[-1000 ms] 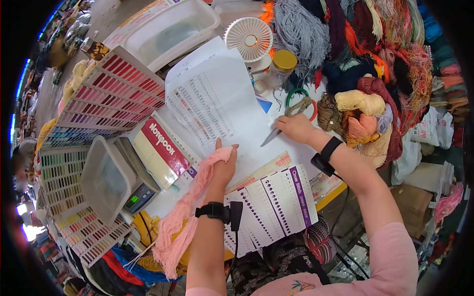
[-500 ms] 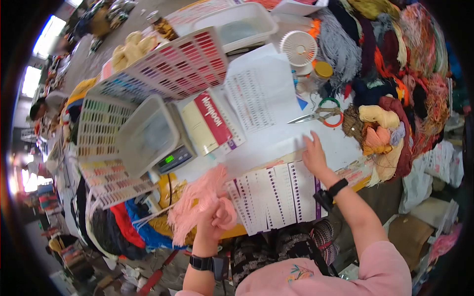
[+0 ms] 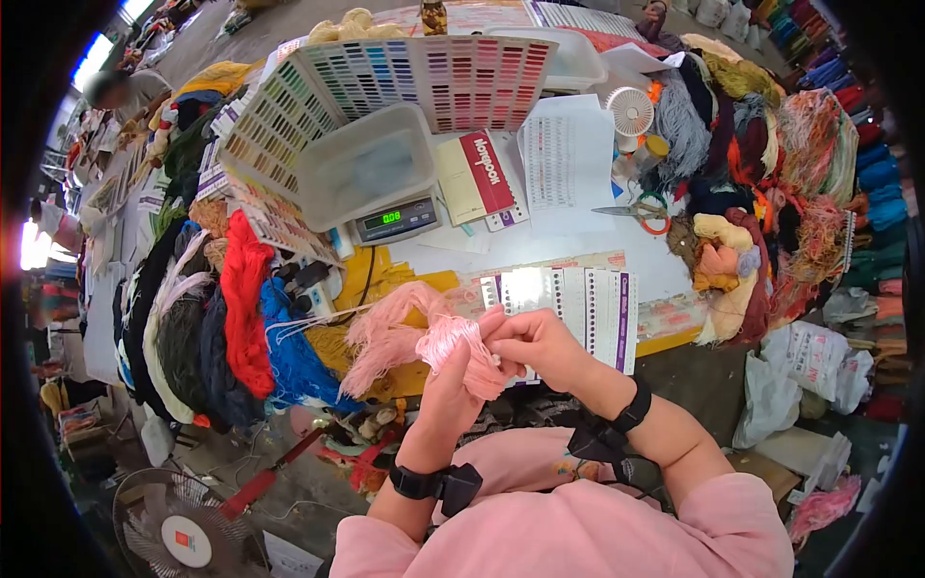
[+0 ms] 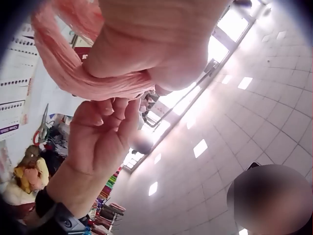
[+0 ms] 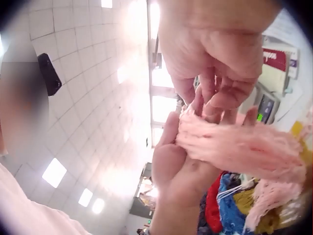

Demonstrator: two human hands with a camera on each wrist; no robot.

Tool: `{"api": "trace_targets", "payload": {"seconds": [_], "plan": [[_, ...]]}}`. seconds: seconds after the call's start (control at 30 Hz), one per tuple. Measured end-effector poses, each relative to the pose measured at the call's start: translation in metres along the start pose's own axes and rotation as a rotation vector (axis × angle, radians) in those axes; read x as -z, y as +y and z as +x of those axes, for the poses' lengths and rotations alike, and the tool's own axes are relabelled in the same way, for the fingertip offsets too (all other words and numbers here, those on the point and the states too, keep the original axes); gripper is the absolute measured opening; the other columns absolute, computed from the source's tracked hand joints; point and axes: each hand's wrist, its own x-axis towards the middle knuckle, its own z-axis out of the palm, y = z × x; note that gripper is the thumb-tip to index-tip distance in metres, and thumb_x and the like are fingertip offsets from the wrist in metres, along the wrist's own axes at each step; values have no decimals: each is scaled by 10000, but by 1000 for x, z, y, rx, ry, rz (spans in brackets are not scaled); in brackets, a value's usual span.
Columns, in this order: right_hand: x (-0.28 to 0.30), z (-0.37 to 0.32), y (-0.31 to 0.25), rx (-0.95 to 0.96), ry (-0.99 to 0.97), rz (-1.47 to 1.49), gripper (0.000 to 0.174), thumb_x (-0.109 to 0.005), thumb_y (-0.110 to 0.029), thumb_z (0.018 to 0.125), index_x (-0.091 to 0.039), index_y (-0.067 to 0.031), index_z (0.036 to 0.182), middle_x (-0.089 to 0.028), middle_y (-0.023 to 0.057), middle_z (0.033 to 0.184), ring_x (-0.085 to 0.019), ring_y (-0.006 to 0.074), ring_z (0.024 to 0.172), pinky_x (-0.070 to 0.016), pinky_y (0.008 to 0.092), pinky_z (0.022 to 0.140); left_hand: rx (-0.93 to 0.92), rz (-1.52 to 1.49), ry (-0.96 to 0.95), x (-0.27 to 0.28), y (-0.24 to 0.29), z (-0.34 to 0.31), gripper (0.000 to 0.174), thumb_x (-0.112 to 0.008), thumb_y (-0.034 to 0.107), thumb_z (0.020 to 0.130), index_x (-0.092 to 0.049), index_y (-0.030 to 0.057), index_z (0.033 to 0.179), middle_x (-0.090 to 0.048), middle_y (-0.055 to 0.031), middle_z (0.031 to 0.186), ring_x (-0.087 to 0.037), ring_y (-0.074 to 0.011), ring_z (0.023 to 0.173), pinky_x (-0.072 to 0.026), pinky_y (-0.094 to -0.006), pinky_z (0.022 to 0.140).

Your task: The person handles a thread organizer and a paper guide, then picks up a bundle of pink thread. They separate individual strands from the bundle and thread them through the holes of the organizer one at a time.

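Note:
A skein of pale pink yarn [image 3: 445, 337] is bunched in front of the person's body, close over the table's front edge. The left hand [image 3: 451, 390] grips it, thumb on top, and its loose strands hang away to the left. At the skein's right end, the right hand [image 3: 540, 349] pinches the yarn between thumb and fingertips. In the right wrist view the strands [image 5: 234, 147] run across the left palm [image 5: 186, 178], under the right fingertips. Scissors [image 3: 621, 210] with a red and a green handle loop lie on the table, away from both hands.
A digital scale [image 3: 395, 222] reads 0.08 under a plastic tub [image 3: 323, 178]. Behind stands a folding colour chart [image 3: 371, 82]. A notebook [image 3: 472, 178], a printed sheet [image 3: 568, 154] and punched cards [image 3: 578, 308] lie about. Coloured yarn hanks [image 3: 249, 299] hang at the left.
The right hand has let go of the scissors and come over to the pink yarn. The left hand has drawn the skein toward the body, and the head view has shifted.

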Motion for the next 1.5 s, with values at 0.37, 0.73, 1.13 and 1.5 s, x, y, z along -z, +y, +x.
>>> {"api": "trace_targets", "payload": {"seconds": [0.37, 0.73, 1.13, 1.5], "plan": [[-67, -27, 9, 55, 145, 57, 90, -549, -64, 762, -599, 10, 752, -563, 22, 599, -487, 50, 496, -361, 172, 428, 32, -146, 50, 9, 28, -49, 602, -274, 445, 876, -325, -41, 1229, -463, -152, 1134, -494, -226, 940, -419, -349, 779], [-103, -37, -2, 73, 164, 303, 65, -523, -79, 796, -548, -20, 793, -594, 60, 770, -529, 69, 536, -426, 176, 474, 36, -136, -152, 24, 48, -60, 341, -466, 190, 850, -489, -68, 1070, -546, -119, 986, -549, -167, 806, -446, -284, 688], [-118, -24, 4, 44, 247, 252, 167, -493, -164, 845, -556, -11, 821, -462, -41, 554, -288, 23, 411, -239, 181, 382, 63, -194, -2, 33, 62, -65, 285, -440, 200, 860, -500, -36, 1009, -438, -154, 1183, -466, -203, 1016, -416, -411, 833], [-132, -12, 6, 112, 260, 74, 90, -567, -54, 765, -596, 7, 706, -462, -25, 535, -327, 15, 422, -221, 178, 371, 84, -186, 25, 35, 71, -60, 212, -530, 112, 812, -525, -22, 976, -578, -109, 880, -564, -189, 766, -461, -320, 679]]}}
